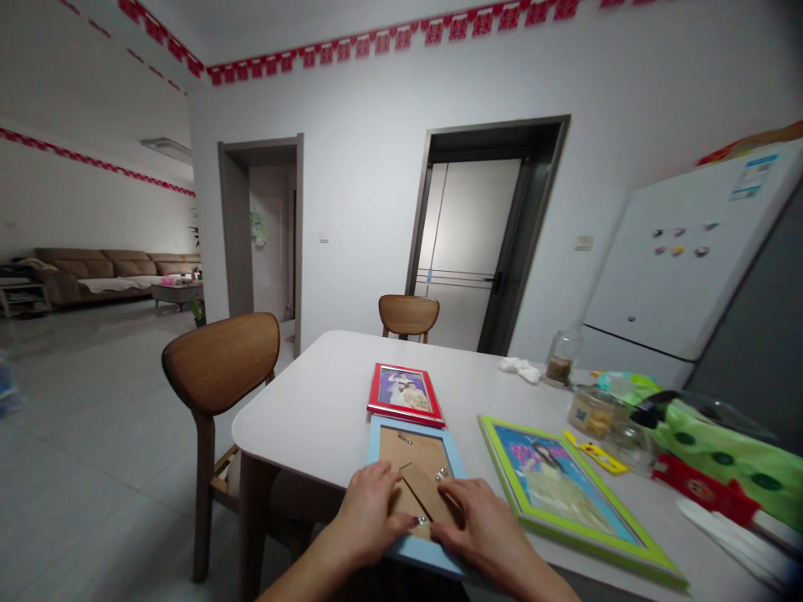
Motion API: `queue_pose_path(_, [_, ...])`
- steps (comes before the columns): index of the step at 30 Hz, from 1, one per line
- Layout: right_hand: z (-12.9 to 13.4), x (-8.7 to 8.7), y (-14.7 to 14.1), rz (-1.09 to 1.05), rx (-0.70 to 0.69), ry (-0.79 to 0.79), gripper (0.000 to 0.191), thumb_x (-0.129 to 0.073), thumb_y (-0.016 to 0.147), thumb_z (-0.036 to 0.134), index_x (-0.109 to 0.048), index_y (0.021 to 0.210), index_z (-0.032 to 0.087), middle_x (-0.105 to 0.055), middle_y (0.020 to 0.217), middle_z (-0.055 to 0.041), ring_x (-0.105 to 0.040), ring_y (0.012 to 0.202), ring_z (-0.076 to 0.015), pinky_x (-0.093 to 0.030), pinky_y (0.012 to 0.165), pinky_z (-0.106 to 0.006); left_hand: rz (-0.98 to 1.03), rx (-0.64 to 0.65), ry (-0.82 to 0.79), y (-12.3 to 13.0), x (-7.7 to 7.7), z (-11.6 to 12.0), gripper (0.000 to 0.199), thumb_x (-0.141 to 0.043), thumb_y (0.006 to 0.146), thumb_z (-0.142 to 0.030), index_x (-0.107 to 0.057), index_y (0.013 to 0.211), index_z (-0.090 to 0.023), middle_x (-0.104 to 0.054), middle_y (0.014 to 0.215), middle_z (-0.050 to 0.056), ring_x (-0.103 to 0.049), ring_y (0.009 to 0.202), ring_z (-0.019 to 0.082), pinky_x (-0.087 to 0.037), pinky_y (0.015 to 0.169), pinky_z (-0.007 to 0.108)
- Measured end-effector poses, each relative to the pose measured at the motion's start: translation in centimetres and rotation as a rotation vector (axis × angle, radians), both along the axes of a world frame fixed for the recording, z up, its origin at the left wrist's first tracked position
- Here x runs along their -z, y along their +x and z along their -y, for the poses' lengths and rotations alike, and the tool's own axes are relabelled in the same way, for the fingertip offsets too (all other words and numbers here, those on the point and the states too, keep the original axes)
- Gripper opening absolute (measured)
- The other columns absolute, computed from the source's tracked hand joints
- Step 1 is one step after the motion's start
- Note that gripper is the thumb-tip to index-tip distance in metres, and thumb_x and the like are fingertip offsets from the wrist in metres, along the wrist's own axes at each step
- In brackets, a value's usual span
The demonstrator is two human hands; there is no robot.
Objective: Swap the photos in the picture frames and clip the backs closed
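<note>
So the blue frame (375, 441) lies back-up at the surface's (314, 401) near edge, left hand (370, 510) and right hand (486, 522) on it, fingers loosely spread. Three clear containers off right: a jar (560, 359) with brown stuff, a tub (590, 411) with yellowish bits, another jar (631, 445), contents unclear. The green-framed photo (558, 485) sits in between, the red-framed photo (406, 390) just beyond. Two chairs (226, 368).

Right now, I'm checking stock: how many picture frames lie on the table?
3: red frame behind; blue frame, back up, under left hand and right hand; green frame at right. Others may be hidden.
</note>
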State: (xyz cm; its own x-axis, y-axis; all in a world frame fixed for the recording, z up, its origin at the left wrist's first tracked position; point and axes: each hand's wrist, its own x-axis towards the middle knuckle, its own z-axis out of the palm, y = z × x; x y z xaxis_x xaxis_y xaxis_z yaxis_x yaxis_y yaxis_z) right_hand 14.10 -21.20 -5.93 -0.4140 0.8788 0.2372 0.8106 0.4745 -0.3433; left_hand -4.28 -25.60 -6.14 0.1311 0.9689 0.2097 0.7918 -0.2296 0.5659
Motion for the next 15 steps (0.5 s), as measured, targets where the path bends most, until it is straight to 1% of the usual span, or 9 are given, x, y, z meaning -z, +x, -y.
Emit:
queue_pose_path(2, [0.4, 0.0, -0.6, 0.024, 0.006, -0.005, 0.039, -0.055, 0.058, 0.03, -0.06, 0.094, 0.019, -0.062, 0.094, -0.0074, -0.051, 0.091, -0.0234, -0.037, 0.079, -0.031, 0.038, 0.022, -0.022, -0.1, 0.3, 0.9, 0.055, -0.06, 0.064, -0.034, -0.049, 0.114, -0.013, -0.039, 0.128, 0.011, -0.032, 0.117, 0.025, -0.024, 0.098, 0.033])
queue_pose_path(4, [0.3, -0.2, -1.0, -0.007, 0.024, -0.028, 0.041, -0.051, 0.058, 0.023, -0.058, 0.098, 0.017, -0.061, 0.097, -0.0083, -0.052, 0.092, -0.0217, -0.037, 0.08, -0.029, 0.076, 0.038, -0.044, -0.2, 0.7, 1.3, 0.062, -0.062, 0.061, -0.034, -0.046, 0.117, -0.011, -0.035, 0.131, 0.012, -0.028, 0.12, 0.025, -0.021, 0.1, 0.033])
queue_pose_path(6, [0.0, -0.7, -1.2, -0.051, 0.048, -0.061, 0.044, -0.046, 0.058, 0.019, -0.057, 0.1, 0.014, -0.061, 0.098, -0.0094, -0.054, 0.091, -0.02, -0.037, 0.081, -0.027, 0.113, 0.033, -0.047, -0.3, 1.1, 1.2, 0.068, -0.063, 0.061, -0.033, -0.041, 0.12, -0.009, -0.031, 0.132, 0.013, -0.026, 0.121, 0.025, -0.019, 0.101, 0.034])
queue_pose_path(8, [-0.2, -1.4, -1.0, -0.067, 0.074, -0.087, 0.041, -0.045, 0.059, 0.02, -0.059, 0.097, 0.014, -0.062, 0.095, -0.01, -0.055, 0.088, -0.0202, -0.039, 0.078, -0.028, 0.183, 0.01, -0.023, -0.2, 1.4, 0.8, 0.07, -0.062, 0.061, -0.031, -0.037, 0.123, -0.009, -0.03, 0.133, 0.014, -0.027, 0.12, 0.025, -0.02, 0.101, 0.034])
queue_pose_path(10, [-0.2, -2.3, -1.0, -0.072, 0.086, -0.09, 0.037, -0.045, 0.059, 0.022, -0.061, 0.092, 0.016, -0.064, 0.091, -0.0094, -0.057, 0.085, -0.0209, -0.04, 0.075, -0.029, 0.301, -0.037, 0.034, -0.1, 1.3, 0.4, 0.067, -0.06, 0.062, -0.028, -0.038, 0.122, -0.009, -0.034, 0.131, 0.013, -0.031, 0.119, 0.024, -0.022, 0.1, 0.033])
queue_pose_path(12, [0.1, -3.2, -1.5, -0.094, 0.077, -0.073, 0.033, -0.046, 0.06, 0.023, -0.062, 0.089, 0.018, -0.064, 0.089, -0.0082, -0.057, 0.083, -0.0205, -0.041, 0.073, -0.029, 0.48, -0.112, 0.098, -0.1, 1.1, -0.2, 0.06, -0.058, 0.062, -0.022, -0.042, 0.119, -0.011, -0.042, 0.125, 0.012, -0.037, 0.114, 0.022, -0.026, 0.098, 0.031])
queue_pose_path(15, [0.5, -4.3, -3.0, -0.175, 0.002, -0.017, 0.033, -0.047, 0.062, 0.025, -0.061, 0.091, 0.017, -0.063, 0.093, -0.0079, -0.056, 0.085, -0.019, -0.04, 0.077, -0.028, 0.788, -0.207, 0.125, -0.7, 0.7, -1.3, 0.047, -0.053, 0.062, -0.012, -0.05, 0.109, -0.012, -0.055, 0.111, 0.009, -0.049, 0.103, 0.02, -0.034, 0.091, 0.028])
